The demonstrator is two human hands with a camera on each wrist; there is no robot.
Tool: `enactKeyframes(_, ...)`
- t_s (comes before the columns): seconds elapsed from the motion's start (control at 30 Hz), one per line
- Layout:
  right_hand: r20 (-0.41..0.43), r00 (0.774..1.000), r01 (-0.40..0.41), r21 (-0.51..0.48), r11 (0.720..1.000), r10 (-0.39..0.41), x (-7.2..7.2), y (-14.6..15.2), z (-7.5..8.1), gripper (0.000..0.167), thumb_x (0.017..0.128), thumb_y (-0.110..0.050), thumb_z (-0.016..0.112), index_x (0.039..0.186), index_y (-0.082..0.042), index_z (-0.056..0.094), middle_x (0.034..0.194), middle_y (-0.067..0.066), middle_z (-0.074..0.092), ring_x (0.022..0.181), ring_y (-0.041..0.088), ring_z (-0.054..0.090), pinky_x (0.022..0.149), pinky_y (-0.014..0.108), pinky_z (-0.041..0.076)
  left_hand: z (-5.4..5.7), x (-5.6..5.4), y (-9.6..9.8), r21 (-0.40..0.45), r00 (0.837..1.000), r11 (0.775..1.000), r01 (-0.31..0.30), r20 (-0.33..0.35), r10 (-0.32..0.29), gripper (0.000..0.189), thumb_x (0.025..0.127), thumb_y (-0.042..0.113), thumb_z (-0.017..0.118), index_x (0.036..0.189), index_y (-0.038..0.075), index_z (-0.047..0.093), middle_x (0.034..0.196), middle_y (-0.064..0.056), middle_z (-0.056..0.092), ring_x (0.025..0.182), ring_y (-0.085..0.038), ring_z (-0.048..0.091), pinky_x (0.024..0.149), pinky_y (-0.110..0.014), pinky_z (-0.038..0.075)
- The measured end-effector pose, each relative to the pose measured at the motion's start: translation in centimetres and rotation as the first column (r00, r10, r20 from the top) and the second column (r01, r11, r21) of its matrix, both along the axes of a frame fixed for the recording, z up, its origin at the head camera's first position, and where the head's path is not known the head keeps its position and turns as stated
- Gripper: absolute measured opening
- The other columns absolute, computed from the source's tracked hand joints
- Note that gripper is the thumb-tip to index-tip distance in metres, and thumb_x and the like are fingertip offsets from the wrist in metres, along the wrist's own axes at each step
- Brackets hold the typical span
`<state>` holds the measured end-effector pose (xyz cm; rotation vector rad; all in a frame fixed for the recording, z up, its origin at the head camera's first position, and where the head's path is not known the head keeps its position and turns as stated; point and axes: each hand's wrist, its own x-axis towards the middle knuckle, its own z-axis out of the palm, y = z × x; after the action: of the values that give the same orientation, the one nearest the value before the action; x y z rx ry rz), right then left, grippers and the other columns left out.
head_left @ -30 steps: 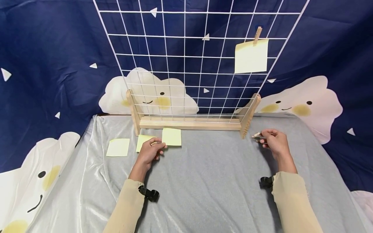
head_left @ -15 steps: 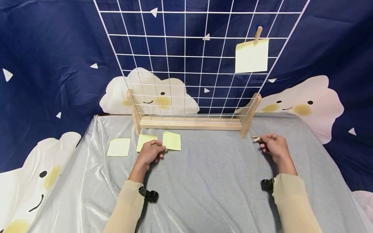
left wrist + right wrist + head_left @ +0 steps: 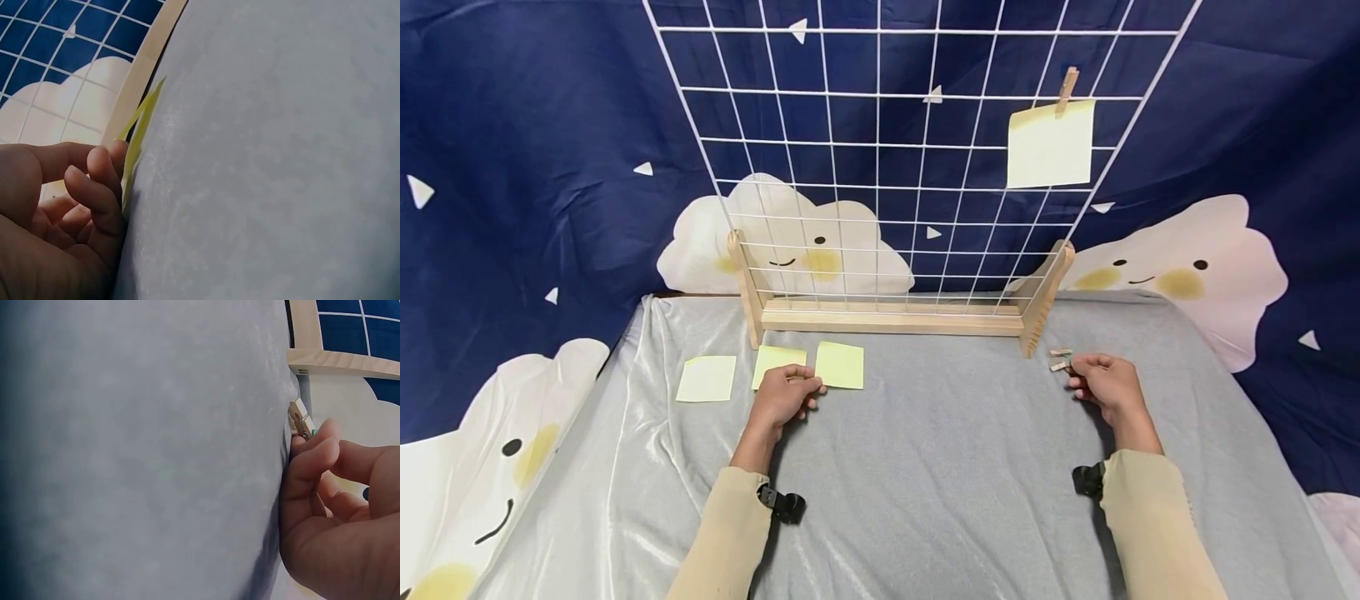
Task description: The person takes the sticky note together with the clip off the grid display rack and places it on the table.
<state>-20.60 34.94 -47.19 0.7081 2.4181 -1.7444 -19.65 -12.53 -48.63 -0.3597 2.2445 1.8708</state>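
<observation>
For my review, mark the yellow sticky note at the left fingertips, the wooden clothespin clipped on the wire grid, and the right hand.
Yellow sticky note (image 3: 841, 367): head view, middle of its face.
Wooden clothespin (image 3: 1067, 90): head view, middle of its length.
Right hand (image 3: 1107, 383): head view, back of the hand.

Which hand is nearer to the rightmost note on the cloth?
Left. The left hand is at the left edge of the rightmost note; the right hand is well to the right, across the cloth.
</observation>
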Motion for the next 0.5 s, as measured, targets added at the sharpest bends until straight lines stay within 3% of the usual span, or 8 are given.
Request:
enactKeyframes(0.37,0.013,1.0,0.012,0.003,1.0,-0.012,0.64,0.22,0.09,0.035,0.106,-0.015,0.049,0.132,0.008,0.051,0.084,-0.002,0.063,0.066,0.005,0.063,0.056,0.025,0.055,0.0,0.29,-0.11,-0.059,1.0,0.998,-0.02,-0.02,0.019,0.018,0.094,0.006,0.066,0.109,-0.004,0.07,0.08,-0.008,0.074,0.052,-0.007,0.057,0.046,-0.02,0.045)
enactKeyframes(0.5,0.022,1.0,0.005,0.083,0.997,-0.006,0.73,0.16,0.3,0.031,0.105,-0.017,0.05,0.127,0.005,0.054,0.083,-0.002,0.063,0.065,0.005,0.062,0.055,0.025,0.054,0.02,0.29,-0.02,-0.076,0.999,0.997,-0.022,-0.029,0.02,0.016,0.093,0.005,0.067,0.105,-0.003,0.07,0.078,-0.008,0.074,0.051,-0.008,0.056,0.046,-0.02,0.045)
